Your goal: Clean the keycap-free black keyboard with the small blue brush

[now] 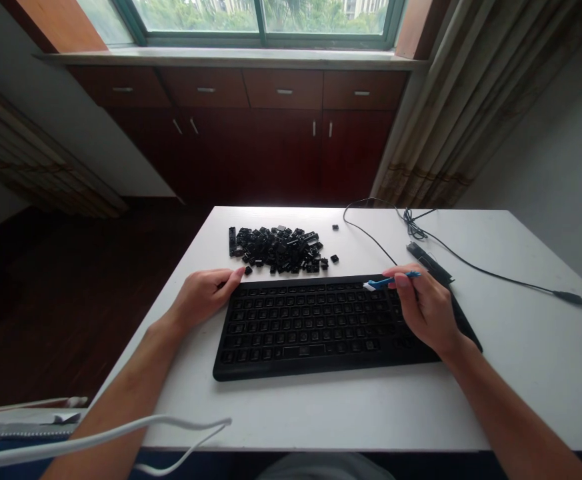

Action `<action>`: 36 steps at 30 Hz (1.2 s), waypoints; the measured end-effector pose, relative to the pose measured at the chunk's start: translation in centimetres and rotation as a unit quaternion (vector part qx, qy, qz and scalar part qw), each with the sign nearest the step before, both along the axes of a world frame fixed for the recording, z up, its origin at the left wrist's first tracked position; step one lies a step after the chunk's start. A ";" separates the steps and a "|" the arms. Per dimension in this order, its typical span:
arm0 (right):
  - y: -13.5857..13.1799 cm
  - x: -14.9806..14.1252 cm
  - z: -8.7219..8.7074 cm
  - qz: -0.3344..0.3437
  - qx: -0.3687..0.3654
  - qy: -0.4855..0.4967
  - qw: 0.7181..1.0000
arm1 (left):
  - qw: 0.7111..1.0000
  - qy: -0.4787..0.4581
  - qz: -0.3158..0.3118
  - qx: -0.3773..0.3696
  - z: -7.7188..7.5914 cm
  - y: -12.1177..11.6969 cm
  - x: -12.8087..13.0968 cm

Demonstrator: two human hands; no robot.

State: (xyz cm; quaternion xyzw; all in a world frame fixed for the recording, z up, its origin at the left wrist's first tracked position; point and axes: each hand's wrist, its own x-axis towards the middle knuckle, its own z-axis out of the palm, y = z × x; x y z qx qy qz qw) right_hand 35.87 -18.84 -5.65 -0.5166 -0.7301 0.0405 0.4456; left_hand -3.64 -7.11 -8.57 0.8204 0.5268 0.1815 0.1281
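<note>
A black keyboard with its keycaps taken off lies flat on the white table. At its upper left corner, my left hand grips the edge with thumb and fingers together. My right hand is over the keyboard's right part, closed around a blue toothbrush. The brush's white bristles point left, over the upper rows of bare key sockets; whether they touch is hard to tell. Behind the keyboard is a heap of loose black keycaps, with a few lying apart from it.
A dark narrow strip lies behind my right hand. The black cable runs in a loose bundle across the right of the white table. A white cord crosses the lower left foreground. Cabinets stand beyond, under a window.
</note>
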 end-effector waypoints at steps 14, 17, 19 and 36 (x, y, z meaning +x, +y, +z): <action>0.2 -0.1 0.3 0.057 -0.071 -0.008 0.996 | 1.000 -0.003 -0.006 0.004 -0.3 0.2 0.0; 0.2 0.1 0.8 0.063 -0.111 -0.003 0.992 | 1.000 0.002 -0.006 0.007 -0.4 0.2 0.0; 0.2 0.3 1.1 0.071 -0.136 -0.010 0.988 | 1.000 0.004 -0.007 0.008 -0.4 0.2 0.0; 0.4 1.4 0.9 0.022 -0.087 -0.119 0.989 | 1.000 -0.002 -0.002 -0.007 -0.3 0.3 0.1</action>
